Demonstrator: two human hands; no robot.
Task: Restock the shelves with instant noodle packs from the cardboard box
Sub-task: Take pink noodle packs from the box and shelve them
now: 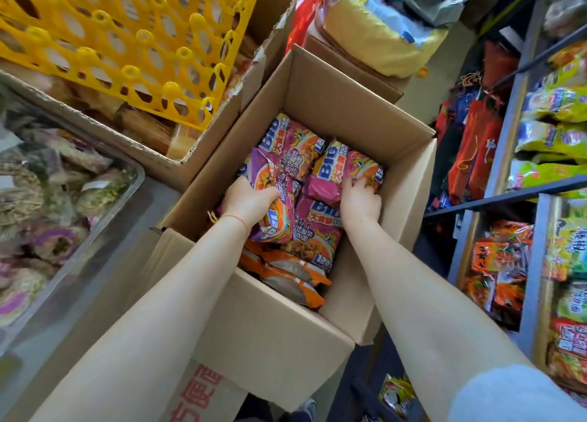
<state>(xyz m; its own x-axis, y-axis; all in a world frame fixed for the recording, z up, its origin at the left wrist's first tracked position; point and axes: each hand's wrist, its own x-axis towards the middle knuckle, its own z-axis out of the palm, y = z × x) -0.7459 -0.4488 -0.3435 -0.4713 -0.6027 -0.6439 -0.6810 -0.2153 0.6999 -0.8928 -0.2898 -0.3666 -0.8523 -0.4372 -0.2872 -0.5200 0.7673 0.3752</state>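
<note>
Reaching into the open cardboard box [320, 82], left hand [251, 201] clasps a purple noodle pack [273, 196], right hand [360, 199] curls over another pack [362, 167]; pickup step, next lift toward the shelves [521, 196] at right.

A shop: shelves [521, 155] crammed with packaged snacks [552, 136].

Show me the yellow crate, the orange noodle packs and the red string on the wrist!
yellow plastic crate [127, 37]: head view, on its lattice.
orange noodle packs [286, 275]: head view, on the top pack.
red string bracelet [236, 219]: head view, on the left wrist.
</note>
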